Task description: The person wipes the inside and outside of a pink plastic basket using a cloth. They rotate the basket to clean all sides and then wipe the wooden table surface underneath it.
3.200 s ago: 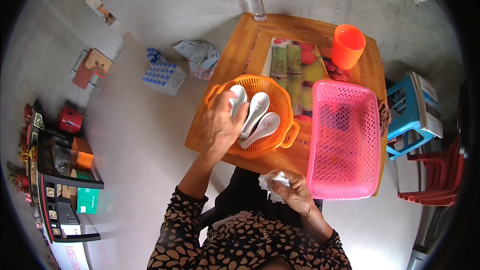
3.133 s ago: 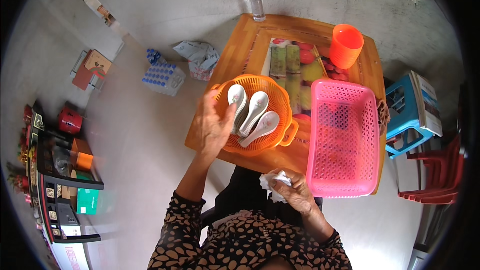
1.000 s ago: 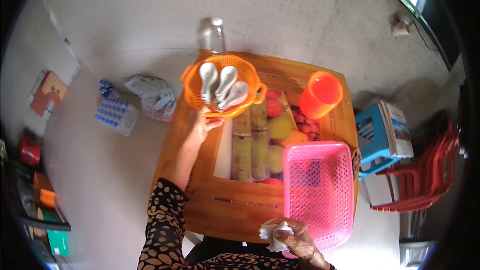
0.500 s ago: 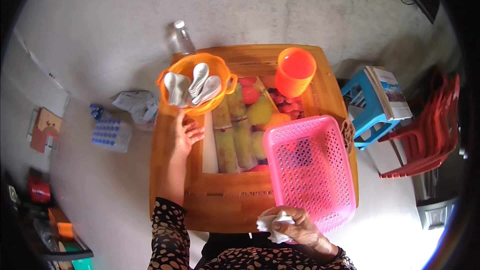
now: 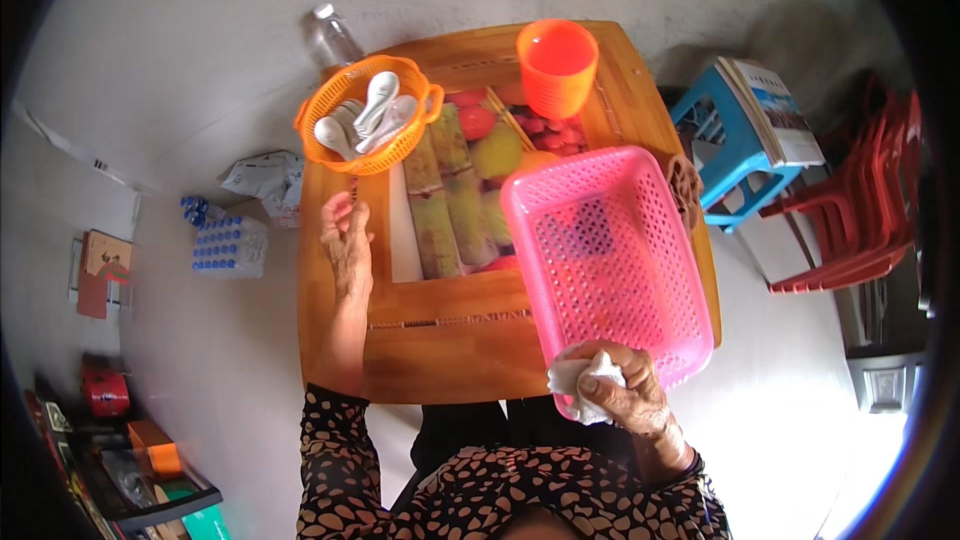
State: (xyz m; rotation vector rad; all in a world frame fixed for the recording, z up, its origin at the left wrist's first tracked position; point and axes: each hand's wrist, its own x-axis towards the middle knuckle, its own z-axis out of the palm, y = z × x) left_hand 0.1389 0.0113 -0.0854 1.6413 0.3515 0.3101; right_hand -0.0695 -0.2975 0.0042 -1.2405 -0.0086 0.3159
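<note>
My left hand [image 5: 348, 245] hovers over the table's left side, just nearer than the orange basket [image 5: 420, 140]. Its fingers are loosely bent and apart, with nothing in them. White soup spoons [image 5: 379, 100] lie in a heap in that basket. At the near edge of the pink perforated basket [image 5: 527, 270], my right hand [image 5: 635, 395] is closed around a crumpled white cloth [image 5: 590, 385]. The pink basket holds nothing; the dark patch seen through its base is beneath or part of it, I cannot tell. Beyond it stands a stack of orange cups [image 5: 556, 70].
All this stands on a wooden table [image 5: 450, 360] with a fruit-picture top. A brown cloth [image 5: 684, 190] hangs by its right edge. A clear bottle [image 5: 335, 35] is behind. Right are a blue stool [image 5: 715, 110] with books and stacked red chairs [image 5: 860, 200]; left, bottled water [image 5: 228, 245].
My left hand has drawn away from the orange basket's rim, and its fingers have turned. My right hand keeps the white cloth at the pink basket's near edge. The whole view has tilted.
</note>
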